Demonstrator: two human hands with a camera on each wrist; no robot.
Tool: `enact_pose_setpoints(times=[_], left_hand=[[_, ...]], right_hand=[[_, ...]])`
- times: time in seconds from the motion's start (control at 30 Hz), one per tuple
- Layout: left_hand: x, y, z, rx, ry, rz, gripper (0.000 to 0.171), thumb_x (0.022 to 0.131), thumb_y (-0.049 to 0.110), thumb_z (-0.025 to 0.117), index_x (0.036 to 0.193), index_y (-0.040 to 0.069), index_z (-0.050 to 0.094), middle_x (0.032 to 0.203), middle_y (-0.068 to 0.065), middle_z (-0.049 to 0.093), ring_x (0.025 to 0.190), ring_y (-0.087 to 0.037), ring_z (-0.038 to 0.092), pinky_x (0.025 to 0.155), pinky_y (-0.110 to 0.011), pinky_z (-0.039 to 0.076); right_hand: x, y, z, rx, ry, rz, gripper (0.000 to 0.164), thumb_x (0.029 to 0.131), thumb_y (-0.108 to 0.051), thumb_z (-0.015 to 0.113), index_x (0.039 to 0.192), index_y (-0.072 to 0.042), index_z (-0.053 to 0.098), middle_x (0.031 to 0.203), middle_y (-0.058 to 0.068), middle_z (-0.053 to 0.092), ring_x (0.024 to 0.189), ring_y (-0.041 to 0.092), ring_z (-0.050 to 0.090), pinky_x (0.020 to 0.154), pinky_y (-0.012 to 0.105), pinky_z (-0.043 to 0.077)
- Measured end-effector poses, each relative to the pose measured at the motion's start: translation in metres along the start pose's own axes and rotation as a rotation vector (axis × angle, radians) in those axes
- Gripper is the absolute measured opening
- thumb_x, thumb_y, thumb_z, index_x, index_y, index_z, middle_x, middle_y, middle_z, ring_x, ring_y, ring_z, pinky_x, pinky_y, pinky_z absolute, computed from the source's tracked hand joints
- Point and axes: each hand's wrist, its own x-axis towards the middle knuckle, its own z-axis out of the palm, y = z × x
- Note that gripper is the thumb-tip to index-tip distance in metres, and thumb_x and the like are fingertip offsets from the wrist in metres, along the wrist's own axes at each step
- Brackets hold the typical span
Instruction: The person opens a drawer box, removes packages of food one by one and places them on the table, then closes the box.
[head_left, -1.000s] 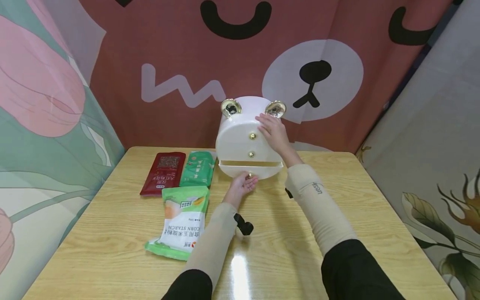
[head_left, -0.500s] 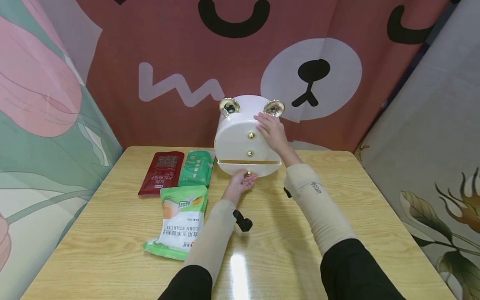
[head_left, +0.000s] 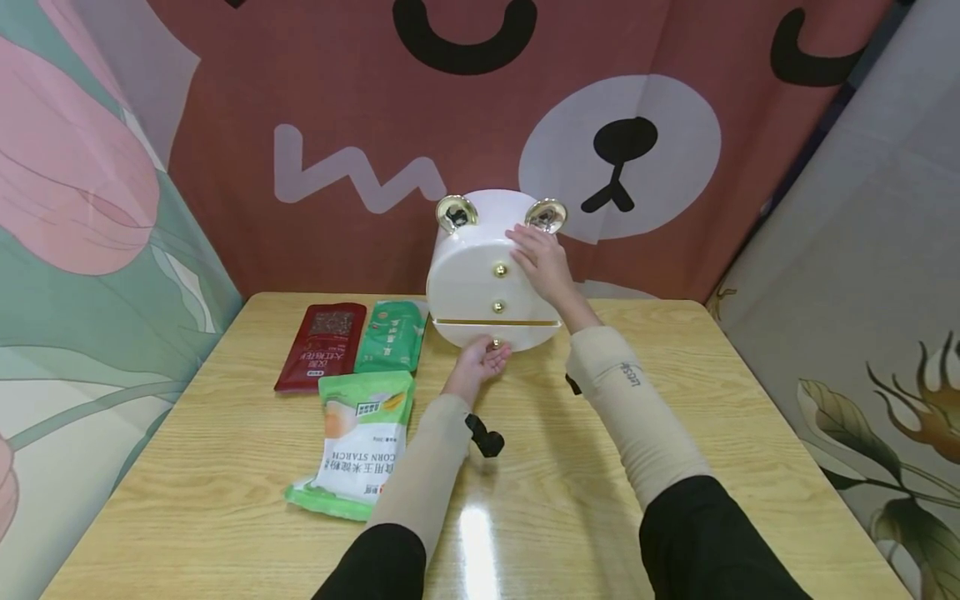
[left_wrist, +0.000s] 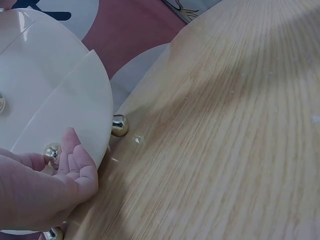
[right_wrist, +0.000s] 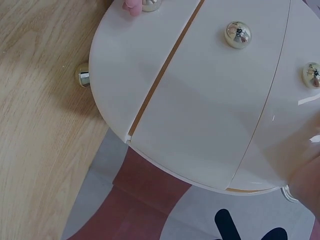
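A white round-fronted drawer box (head_left: 461, 283) with gold knobs and two gold ear-like discs stands at the back of the table. Its bottom drawer (head_left: 532, 336) sticks out slightly, leaving a thin slit above its front. My left hand (head_left: 480, 364) pinches the gold knob (left_wrist: 52, 150) of that drawer between thumb and finger, the other fingers loosely bent. On the box's upper right, just below the right gold disc (head_left: 546, 215), rests my right hand (head_left: 543, 265), its fingers extended. Only part of this hand shows at the edge of the right wrist view.
Left of the box lie a dark red pouch (head_left: 321, 346) and a green packet (head_left: 388, 337). Nearer, beside my left forearm, is a green-and-white corn starch bag (head_left: 360, 450). A patterned curtain (head_left: 345, 242) hangs behind the wooden table (head_left: 555, 492).
The bottom drawer has slid inward with my left hand on its knob, and the slit above it has narrowed. My right hand stays on the box.
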Motion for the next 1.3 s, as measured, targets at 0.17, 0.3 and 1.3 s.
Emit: enact_pose_setpoints(times=[0.17,0.3,1.3], left_hand=[[0.076,-0.019,-0.025,-0.08,-0.116,-0.015,0.016,0.087,0.009,0.049,0.095,-0.004,0.052,0.093,-0.023,0.06,0.08,-0.028,0.06,0.065,-0.035,0.046],[0.124,-0.034,-0.035,-0.084,-0.114,-0.011,0.021,0.088,0.014,0.051,0.098,-0.004,0.051,0.094,-0.024,0.06,0.082,-0.029,0.059,0.067,-0.036,0.046],[0.018,-0.004,0.004,-0.235,0.008,-0.036,0.022,0.091,0.009,0.046,0.106,-0.006,0.046,0.102,-0.019,0.054,0.091,-0.025,0.054,0.076,-0.03,0.043]], right_hand=[[0.0,-0.001,-0.001,0.004,-0.006,0.019,0.031,0.087,-0.01,0.056,0.117,-0.003,0.057,0.127,0.013,0.048,0.122,0.029,0.038,0.103,0.04,0.019],[0.0,-0.002,-0.001,0.005,-0.021,0.036,0.031,0.088,-0.011,0.056,0.118,-0.004,0.057,0.128,0.013,0.048,0.122,0.028,0.037,0.103,0.042,0.019],[0.0,-0.002,-0.003,-0.019,-0.05,0.056,0.031,0.089,-0.013,0.054,0.12,-0.006,0.056,0.13,0.01,0.047,0.123,0.026,0.036,0.102,0.043,0.021]])
